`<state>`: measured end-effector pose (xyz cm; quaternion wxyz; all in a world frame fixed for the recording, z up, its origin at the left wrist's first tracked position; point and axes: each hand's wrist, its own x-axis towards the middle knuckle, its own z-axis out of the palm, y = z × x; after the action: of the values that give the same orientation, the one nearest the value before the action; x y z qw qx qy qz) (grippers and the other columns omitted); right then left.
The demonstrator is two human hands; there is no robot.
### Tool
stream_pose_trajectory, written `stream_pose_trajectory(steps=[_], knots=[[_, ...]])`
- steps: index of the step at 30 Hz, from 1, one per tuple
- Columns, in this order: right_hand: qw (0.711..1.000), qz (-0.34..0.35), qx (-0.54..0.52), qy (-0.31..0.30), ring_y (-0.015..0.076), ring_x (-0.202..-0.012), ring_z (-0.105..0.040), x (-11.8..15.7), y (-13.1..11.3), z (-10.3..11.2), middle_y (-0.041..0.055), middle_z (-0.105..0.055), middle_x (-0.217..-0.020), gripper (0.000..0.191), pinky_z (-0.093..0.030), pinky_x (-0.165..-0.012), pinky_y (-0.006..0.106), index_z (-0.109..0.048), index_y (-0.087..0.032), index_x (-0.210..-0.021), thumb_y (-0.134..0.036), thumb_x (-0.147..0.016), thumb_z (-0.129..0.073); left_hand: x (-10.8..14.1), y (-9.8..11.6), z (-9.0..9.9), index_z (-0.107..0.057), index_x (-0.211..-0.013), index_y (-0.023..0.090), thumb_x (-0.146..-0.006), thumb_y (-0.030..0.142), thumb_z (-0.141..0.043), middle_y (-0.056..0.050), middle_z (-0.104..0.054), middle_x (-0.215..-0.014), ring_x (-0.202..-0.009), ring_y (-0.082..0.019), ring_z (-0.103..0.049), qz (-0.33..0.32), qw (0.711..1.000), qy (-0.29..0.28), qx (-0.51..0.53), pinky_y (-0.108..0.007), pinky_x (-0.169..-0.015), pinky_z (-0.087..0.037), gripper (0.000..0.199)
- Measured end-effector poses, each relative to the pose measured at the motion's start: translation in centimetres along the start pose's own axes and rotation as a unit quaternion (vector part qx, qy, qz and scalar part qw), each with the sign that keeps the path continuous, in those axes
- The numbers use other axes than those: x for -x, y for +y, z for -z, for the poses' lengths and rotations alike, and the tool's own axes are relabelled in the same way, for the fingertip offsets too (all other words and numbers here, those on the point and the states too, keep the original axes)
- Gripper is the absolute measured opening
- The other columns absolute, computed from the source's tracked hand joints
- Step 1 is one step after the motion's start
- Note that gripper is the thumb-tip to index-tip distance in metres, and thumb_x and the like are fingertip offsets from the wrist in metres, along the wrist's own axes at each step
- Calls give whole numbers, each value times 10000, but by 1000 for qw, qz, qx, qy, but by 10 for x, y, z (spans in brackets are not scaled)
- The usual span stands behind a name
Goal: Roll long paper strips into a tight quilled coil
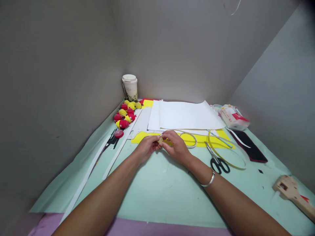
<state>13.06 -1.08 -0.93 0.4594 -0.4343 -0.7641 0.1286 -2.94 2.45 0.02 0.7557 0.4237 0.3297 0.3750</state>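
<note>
Between my two hands, over the middle of the table, is a small yellow paper coil [160,140] with fine ridges. My left hand [147,148] grips its left side with closed fingertips. Thumb and fingers of my right hand [177,147] pinch the coil from the right. A thin pale strip [194,144] loops on the table just right of my right hand; whether it joins the coil is hidden. Under and behind the hands lies a yellow sheet [140,137]. Black-handled scissors [216,160] rest beside my right forearm, with a yellow strip [214,149] curling past them.
White sheets [189,114] lie at the back. Several red and yellow coiled pieces [124,124] and a lidded cup [130,88] stand at left, near long white strips [115,157]. To the right are a tissue pack [233,117], a phone [251,147] and a glue gun [290,191].
</note>
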Motion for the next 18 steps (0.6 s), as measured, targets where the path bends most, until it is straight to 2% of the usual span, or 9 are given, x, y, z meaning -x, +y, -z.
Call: stream_pose_trajectory(steps=[6, 18], knots=[[999, -28, 18, 18, 196, -907, -558, 1, -3, -2, 49, -594, -957, 159, -481, -802, 346, -574, -220, -965, -203, -823, -643, -2, -2, 0, -620, -718, 105, -756, 257, -650, -22, -550, -640, -568, -97, -491, -2, 1000, 12, 20, -217, -522, -359, 159], [999, -19, 27, 22, 209, -884, -557, 1, -4, -4, 54, -597, -924, 144, -479, -783, 358, -591, -223, -952, -216, -822, -654, 1, -1, -1, -640, -717, 109, -749, 261, -651, -23, -552, -651, -577, -97, -484, 5, 1000, 4, 12, -217, -522, -356, 155]])
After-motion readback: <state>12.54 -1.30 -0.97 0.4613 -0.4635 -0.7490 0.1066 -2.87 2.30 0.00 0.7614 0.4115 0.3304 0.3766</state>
